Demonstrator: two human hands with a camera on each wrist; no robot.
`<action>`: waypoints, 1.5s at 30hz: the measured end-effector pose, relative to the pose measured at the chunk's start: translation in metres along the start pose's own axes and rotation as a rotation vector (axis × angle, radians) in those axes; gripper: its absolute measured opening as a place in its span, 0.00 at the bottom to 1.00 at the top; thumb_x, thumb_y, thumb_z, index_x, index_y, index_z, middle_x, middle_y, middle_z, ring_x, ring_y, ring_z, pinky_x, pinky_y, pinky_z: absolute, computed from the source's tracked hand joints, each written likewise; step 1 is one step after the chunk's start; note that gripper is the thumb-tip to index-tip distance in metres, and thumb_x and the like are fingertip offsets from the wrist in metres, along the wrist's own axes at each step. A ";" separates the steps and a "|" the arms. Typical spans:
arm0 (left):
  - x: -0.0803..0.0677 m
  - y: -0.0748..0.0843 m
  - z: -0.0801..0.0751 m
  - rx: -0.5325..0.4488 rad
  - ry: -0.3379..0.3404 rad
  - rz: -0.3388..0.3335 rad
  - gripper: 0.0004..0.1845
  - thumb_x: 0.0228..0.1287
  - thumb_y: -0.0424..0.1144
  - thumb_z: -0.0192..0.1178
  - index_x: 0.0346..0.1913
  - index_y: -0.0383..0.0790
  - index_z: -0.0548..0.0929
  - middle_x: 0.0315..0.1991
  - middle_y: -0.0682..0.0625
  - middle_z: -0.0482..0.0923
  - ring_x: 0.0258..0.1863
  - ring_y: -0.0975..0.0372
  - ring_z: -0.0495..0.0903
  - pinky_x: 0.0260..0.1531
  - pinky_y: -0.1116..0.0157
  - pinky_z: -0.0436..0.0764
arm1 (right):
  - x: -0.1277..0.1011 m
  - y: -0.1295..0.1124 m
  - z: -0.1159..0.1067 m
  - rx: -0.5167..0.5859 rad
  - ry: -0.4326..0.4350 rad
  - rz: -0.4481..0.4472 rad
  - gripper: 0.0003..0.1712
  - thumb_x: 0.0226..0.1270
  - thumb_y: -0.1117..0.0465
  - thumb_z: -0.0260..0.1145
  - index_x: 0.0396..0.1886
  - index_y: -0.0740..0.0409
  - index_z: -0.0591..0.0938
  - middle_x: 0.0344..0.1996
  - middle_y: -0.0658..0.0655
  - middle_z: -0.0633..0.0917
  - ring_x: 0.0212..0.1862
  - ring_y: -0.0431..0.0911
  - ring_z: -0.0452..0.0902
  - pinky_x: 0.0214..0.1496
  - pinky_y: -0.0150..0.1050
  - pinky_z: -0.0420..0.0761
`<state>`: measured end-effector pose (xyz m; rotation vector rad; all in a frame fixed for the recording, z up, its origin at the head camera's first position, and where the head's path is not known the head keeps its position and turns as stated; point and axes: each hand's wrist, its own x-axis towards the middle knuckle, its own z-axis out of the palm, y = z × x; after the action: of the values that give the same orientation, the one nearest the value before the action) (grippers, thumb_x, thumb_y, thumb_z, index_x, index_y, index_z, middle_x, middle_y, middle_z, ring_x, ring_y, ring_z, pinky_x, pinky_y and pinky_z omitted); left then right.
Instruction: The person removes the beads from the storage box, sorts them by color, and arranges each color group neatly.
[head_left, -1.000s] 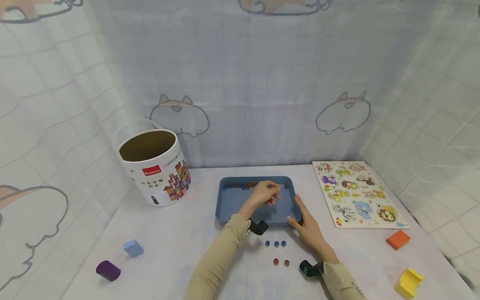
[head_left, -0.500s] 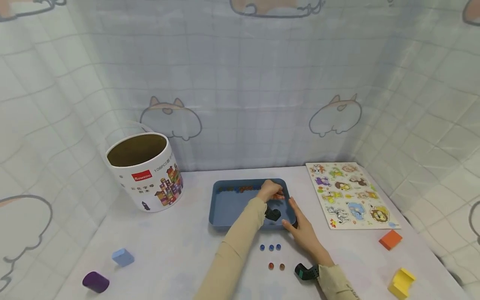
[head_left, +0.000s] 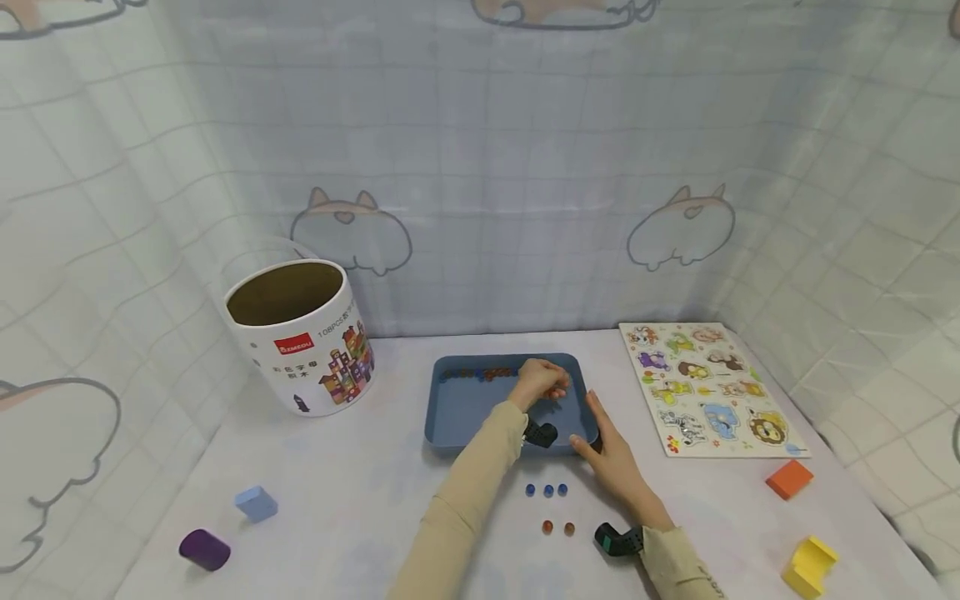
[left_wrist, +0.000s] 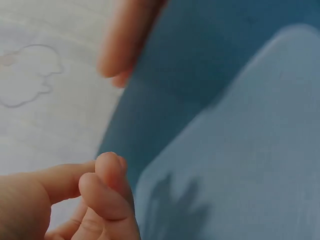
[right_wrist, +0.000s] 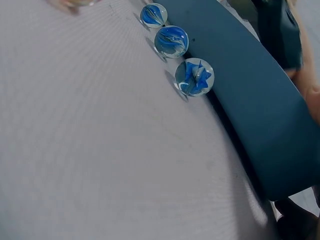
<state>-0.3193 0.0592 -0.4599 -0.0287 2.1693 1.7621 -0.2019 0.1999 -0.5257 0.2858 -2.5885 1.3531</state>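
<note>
From the head camera, your left hand (head_left: 542, 380) reaches into the far right corner of the blue tray (head_left: 465, 412), fingers curled over the row of marbles (head_left: 480, 374) along its far wall; whether one is pinched I cannot tell. Your right hand (head_left: 611, 454) lies flat with straight fingers against the tray's right rim, at three o'clock. Three blue marbles (head_left: 547, 491) and two orange marbles (head_left: 558, 527) sit on the table at the tray's six o'clock. From the left wrist camera, your fingertips (left_wrist: 107, 172) are curled together above the tray floor, no marble visible between them, so a loose pinch could let one roll away. From the right wrist camera, the blue marbles lie just beside the tray's outer wall; nudging the tray could scatter them.
</note>
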 end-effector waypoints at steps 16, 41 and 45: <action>-0.097 -0.021 -0.071 0.027 -0.274 0.087 0.11 0.67 0.38 0.61 0.47 0.36 0.80 0.38 0.40 0.86 0.18 0.67 0.78 0.22 0.69 0.76 | 0.000 -0.002 -0.002 -0.025 -0.008 0.009 0.48 0.66 0.51 0.66 0.78 0.55 0.50 0.77 0.62 0.51 0.76 0.64 0.48 0.72 0.62 0.53; -0.167 -0.081 -0.047 0.308 -0.382 -0.011 0.03 0.60 0.35 0.67 0.30 0.47 0.84 0.18 0.53 0.83 0.06 0.68 0.70 0.06 0.73 0.63 | 0.002 -0.002 -0.003 -0.043 -0.022 0.023 0.48 0.67 0.49 0.65 0.78 0.55 0.50 0.78 0.61 0.50 0.76 0.63 0.47 0.73 0.61 0.51; -0.170 -0.081 -0.044 0.313 -0.381 -0.024 0.04 0.60 0.35 0.66 0.30 0.47 0.84 0.17 0.52 0.83 0.05 0.68 0.69 0.06 0.73 0.63 | 0.001 -0.002 -0.003 -0.041 -0.013 0.019 0.48 0.66 0.50 0.65 0.78 0.56 0.51 0.77 0.62 0.51 0.76 0.64 0.47 0.72 0.62 0.52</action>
<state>-0.1520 -0.0350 -0.4819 0.3289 2.1152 1.2706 -0.2024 0.2006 -0.5221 0.2645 -2.6326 1.3065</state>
